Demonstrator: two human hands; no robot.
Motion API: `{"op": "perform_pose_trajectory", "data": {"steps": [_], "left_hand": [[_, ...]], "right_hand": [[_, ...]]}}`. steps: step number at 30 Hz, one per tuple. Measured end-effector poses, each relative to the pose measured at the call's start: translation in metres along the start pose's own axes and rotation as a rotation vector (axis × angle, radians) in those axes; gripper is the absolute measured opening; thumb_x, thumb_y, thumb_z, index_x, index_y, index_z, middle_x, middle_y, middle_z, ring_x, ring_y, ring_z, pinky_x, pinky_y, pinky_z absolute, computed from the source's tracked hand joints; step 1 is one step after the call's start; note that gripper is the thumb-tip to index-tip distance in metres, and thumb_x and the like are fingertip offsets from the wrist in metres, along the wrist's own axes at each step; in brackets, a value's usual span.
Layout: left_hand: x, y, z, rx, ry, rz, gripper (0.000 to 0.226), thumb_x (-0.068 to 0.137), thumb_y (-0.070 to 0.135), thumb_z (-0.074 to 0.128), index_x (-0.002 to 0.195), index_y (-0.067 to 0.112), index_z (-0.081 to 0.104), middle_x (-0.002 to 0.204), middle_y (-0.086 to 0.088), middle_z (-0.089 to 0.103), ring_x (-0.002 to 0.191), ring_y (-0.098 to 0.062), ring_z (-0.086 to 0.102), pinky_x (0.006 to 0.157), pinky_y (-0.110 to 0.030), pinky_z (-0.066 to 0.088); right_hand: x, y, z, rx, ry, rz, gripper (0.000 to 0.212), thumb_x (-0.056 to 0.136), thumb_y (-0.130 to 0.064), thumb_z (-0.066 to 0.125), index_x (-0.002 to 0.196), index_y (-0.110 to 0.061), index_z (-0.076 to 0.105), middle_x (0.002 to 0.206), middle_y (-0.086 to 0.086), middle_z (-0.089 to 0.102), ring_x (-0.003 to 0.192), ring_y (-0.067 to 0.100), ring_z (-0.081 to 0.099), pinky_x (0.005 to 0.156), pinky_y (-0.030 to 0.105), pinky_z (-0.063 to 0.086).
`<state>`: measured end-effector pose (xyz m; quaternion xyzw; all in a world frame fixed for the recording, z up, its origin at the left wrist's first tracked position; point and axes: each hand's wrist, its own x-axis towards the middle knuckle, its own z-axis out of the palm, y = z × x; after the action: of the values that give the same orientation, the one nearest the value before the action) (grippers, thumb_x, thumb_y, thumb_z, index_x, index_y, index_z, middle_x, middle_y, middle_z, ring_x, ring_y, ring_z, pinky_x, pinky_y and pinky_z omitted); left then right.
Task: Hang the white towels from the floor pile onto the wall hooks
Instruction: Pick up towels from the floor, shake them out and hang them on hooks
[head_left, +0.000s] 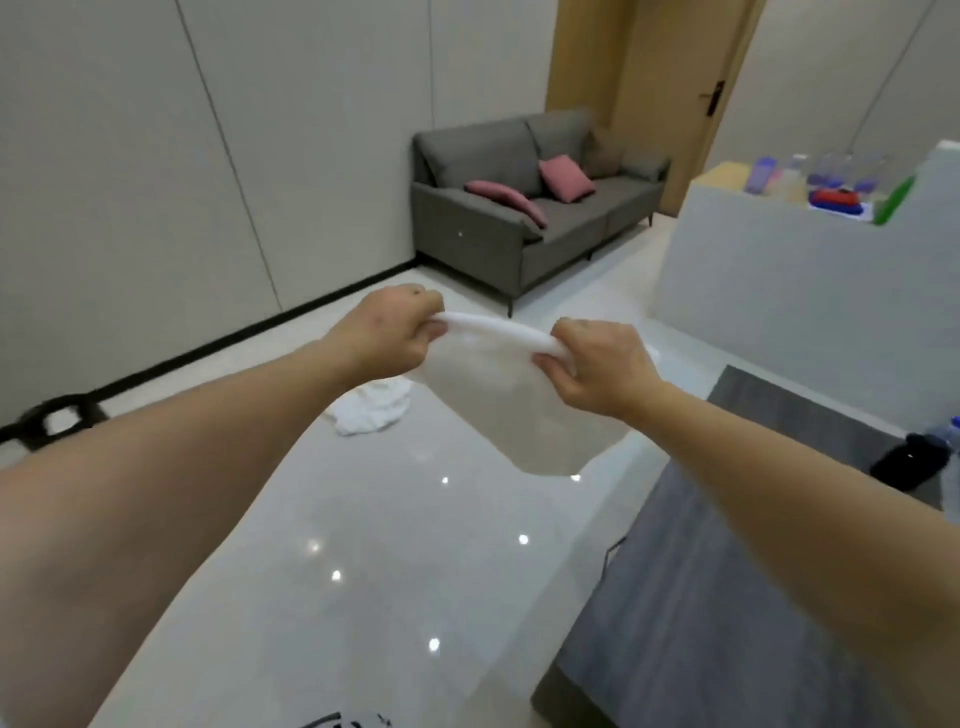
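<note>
Your left hand (387, 332) and right hand (597, 364) each grip one towel (519, 410), stretched between them. Pile (371, 408) waits below your left hand; hooks unseen, nothing visibly hung.

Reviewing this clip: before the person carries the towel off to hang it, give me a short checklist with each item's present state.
1. Left hand grips the towel at its top edge: ok.
2. Right hand grips the same edge: ok.
3. Towel lifted off the floor and hanging free below the hands: ok.
4. Top edge spread flat for hanging: not ok, it looks rolled or bunched between the hands.
5. Wall hooks located: cannot tell, none show in this view.
6. Towels left to hang: not ok, a white pile lies on the floor by the left forearm.
</note>
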<state>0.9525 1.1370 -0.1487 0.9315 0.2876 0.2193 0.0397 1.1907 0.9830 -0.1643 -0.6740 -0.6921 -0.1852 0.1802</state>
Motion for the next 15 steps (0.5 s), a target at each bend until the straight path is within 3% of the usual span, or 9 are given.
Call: {"op": "perform_pose_trajectory", "data": {"steps": [4,8,12,15], "left_hand": [[-0.04,-0.072,-0.081,0.093,0.167,-0.186,0.01,0.088,0.02,0.064,0.086,0.01,0.064,0.078,-0.007,0.061,0.078,-0.031,0.058,0.066,-0.031,0.04],[-0.09,-0.143,-0.147,0.204,0.247,-0.415,0.012,0.088,0.025,0.065,0.089,0.015,0.07,0.081,-0.007,0.065,0.081,-0.029,0.058,0.065,-0.028,0.037],[-0.144,-0.205,-0.197,0.33,0.327,-0.593,0.013,0.09,0.021,0.064,0.09,0.011,0.071,0.085,-0.015,0.069,0.083,-0.034,0.061,0.064,-0.027,0.029],[-0.183,-0.249,-0.236,0.451,0.334,-0.687,0.014,0.091,0.017,0.062,0.086,0.006,0.069,0.084,-0.019,0.069,0.081,-0.037,0.062,0.062,-0.03,0.032]], "right_hand": [[0.093,-0.077,0.008,0.05,0.056,-0.118,0.029,0.088,-0.041,0.058,0.085,-0.012,0.059,0.073,0.001,0.062,0.064,0.025,0.058,0.056,0.029,0.036],[0.183,-0.164,0.025,0.114,0.065,-0.26,0.029,0.09,-0.039,0.058,0.084,-0.01,0.061,0.075,0.006,0.064,0.069,0.031,0.06,0.059,0.034,0.041],[0.261,-0.254,0.05,0.214,0.095,-0.444,0.029,0.091,-0.033,0.058,0.079,-0.007,0.057,0.07,0.01,0.059,0.064,0.035,0.054,0.056,0.032,0.027],[0.314,-0.326,0.07,0.3,0.103,-0.603,0.028,0.091,-0.028,0.06,0.075,-0.005,0.056,0.068,0.014,0.059,0.061,0.035,0.054,0.056,0.032,0.026]]}}
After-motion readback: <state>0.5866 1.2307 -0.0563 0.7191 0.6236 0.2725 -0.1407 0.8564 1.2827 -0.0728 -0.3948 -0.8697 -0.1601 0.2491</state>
